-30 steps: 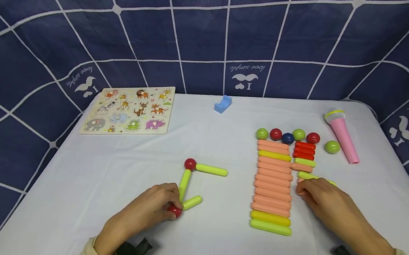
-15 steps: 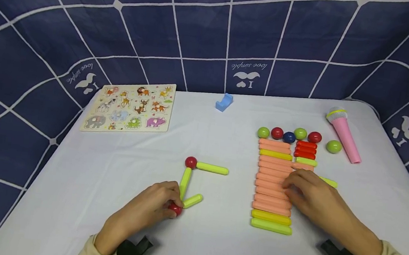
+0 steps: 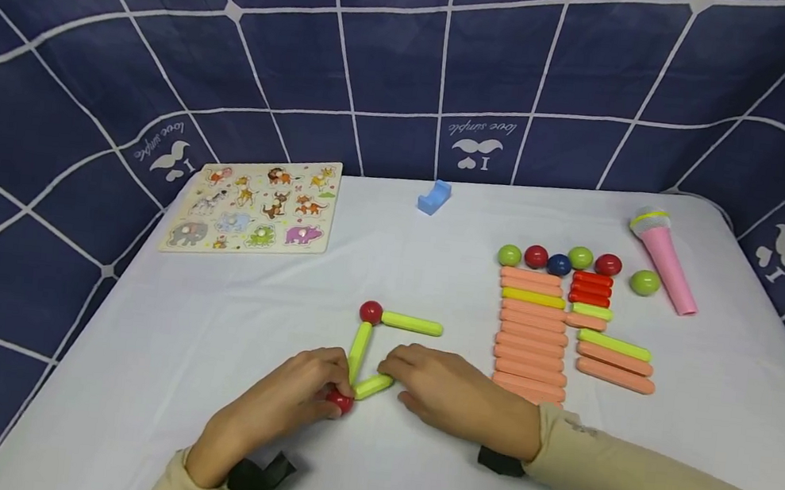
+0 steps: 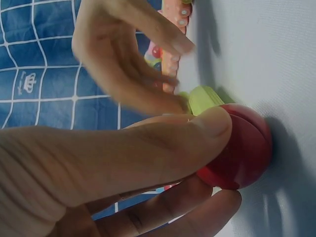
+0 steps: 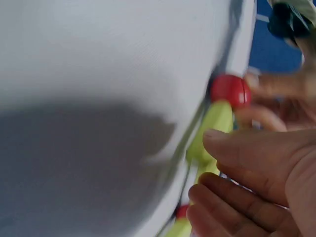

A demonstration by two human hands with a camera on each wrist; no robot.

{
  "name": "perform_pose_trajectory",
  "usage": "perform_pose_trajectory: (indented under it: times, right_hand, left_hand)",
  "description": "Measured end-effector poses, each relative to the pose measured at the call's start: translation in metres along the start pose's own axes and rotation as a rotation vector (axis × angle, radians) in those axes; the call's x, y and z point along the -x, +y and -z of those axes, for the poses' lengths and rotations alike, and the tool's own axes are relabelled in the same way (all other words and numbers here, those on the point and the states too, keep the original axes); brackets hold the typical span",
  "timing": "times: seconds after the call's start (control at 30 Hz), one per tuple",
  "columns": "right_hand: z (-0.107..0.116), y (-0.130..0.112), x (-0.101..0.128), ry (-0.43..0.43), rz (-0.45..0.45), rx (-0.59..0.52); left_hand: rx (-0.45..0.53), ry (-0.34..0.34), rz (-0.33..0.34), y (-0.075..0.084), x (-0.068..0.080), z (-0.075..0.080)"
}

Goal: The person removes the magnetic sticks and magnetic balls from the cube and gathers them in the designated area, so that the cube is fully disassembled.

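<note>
Pinched between thumb and fingers of the left hand (image 3: 275, 408), the red ball (image 3: 339, 401) sits on the white table (image 3: 210, 338).
Right hand (image 3: 452, 395), fingers loosely bent, touches the short green stick (image 3: 373, 387) joined to that ball; whether it grasps the stick I cannot tell. Another green stick (image 3: 359, 347) rises from the ball to a second red ball (image 3: 370, 311).

Mirrored "love simple" on the blue backdrop cloth (image 3: 479, 130)
</note>
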State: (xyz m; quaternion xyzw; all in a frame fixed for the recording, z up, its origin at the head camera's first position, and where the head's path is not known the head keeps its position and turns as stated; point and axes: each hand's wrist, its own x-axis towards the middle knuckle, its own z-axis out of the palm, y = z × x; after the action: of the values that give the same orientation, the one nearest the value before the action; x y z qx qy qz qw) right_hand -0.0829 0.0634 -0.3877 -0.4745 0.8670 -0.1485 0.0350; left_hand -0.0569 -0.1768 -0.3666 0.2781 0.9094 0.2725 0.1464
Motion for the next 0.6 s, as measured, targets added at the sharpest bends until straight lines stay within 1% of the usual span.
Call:
perform_pose_trajectory:
  times: [0.1,0.2,0.3,0.4,0.47,0.6]
  right_hand:
    - [-0.009,-0.013,-0.018,-0.011,0.055,0.066]
    - [-0.015,-0.020,-0.023,-0.008,0.055,0.124]
    - [-0.017,-0.025,-0.024,-0.004,0.033,0.140]
    - [-0.017,-0.028,-0.022,-0.017,0.031,0.121]
    - [-0.015,-0.030,-0.020,-0.032,0.049,0.128]
    - [-0.013,-0.031,-0.015,-0.064,0.116,0.207]
  left_hand:
    - [0.010,-0.005,0.001,-0.001,0.000,0.000]
    - [0.019,-0.010,-0.001,0.000,-0.001,-0.001]
    - [0.018,-0.003,0.005,0.001,-0.002,0.000]
    - [0.020,0.004,0.006,0.001,-0.002,0.001]
    - [0.024,0.002,0.007,0.000,-0.002,0.001]
    - [0.035,-0.003,0.000,-0.001,-0.002,0.001]
